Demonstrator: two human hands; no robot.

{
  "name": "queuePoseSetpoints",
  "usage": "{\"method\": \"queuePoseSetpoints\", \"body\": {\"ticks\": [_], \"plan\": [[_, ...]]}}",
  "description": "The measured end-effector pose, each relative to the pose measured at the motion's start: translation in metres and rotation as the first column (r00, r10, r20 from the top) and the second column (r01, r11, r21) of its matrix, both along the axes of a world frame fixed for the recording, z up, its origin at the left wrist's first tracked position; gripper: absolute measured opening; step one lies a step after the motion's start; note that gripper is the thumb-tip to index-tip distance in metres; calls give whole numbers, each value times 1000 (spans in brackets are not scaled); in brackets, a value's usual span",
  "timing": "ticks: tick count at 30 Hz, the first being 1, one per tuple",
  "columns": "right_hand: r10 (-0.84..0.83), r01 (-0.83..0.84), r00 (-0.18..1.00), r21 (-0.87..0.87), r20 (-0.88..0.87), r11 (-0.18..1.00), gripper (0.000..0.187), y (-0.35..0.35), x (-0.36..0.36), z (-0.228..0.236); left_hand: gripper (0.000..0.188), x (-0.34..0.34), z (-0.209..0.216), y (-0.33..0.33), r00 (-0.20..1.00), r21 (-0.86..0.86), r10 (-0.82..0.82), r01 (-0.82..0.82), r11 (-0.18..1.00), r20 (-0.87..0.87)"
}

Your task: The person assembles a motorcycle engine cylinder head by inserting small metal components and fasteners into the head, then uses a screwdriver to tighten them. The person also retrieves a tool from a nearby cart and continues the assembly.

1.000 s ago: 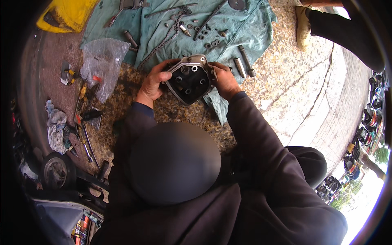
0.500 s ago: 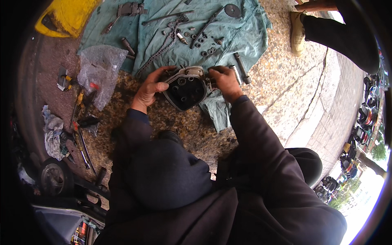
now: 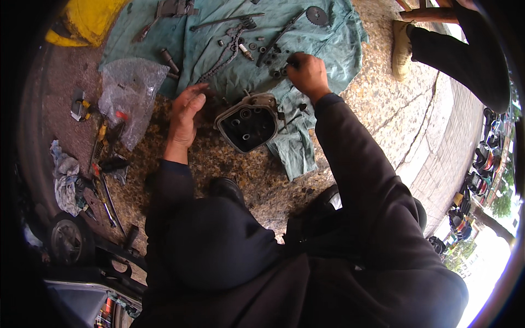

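A grey metal engine cylinder head [image 3: 249, 128] rests with its dark hollow upward at the near edge of a green cloth [image 3: 219, 60]. Apart from it on the left, my left hand [image 3: 185, 115] has its fingers stretched out and holds nothing. My right hand [image 3: 308, 76] reaches over the small rings and round parts [image 3: 276, 72] on the cloth, fingertips pressed together. What they pinch, if anything, is hidden. Close by lie a spark plug [image 3: 246, 51], a timing chain [image 3: 224, 63], a toothed sprocket [image 3: 316, 16] and a long dark chain guide [image 3: 279, 35].
Bubble wrap [image 3: 131, 93] lies left of the cloth, with screwdrivers and other tools [image 3: 104, 186] and a crumpled rag [image 3: 65, 175] nearer me. A yellow plastic piece [image 3: 87, 22] sits far left. Another person's boot [image 3: 402, 52] stands at the far right.
Both hands have let go of the cylinder head, which stays on the ground. My right hand has moved away and up to the small parts; my left has drawn back to the left.
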State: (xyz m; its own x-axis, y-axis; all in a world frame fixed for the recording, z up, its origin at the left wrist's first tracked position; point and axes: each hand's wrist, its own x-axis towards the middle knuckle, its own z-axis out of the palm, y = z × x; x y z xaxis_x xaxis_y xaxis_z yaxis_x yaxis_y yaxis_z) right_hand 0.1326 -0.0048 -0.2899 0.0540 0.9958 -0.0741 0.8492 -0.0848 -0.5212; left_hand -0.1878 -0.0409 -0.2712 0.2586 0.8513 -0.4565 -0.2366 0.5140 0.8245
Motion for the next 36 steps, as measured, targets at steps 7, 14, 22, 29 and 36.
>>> {"method": "queuePoseSetpoints", "body": {"ticks": [7,14,22,29,36], "plan": [[-13,13,1000,-50,-14,999,19,12,7,6,37,-4,5,0,986,-66,163,-165,984,-28],[167,-148,968,-115,187,982,14,-8,-28,2,29,4,16,3,979,-104,196,-201,974,-56],[307,-357,806,-2,-506,934,21,44,-30,97,23,63,63,48,987,419,1,68,905,-163],[-15,-226,523,-156,-852,962,17,58,-24,114,8,77,79,67,983,429,156,-102,897,-92],[330,-313,851,-110,409,943,16,37,7,26,17,55,76,54,991,223,67,-39,974,-118]]}}
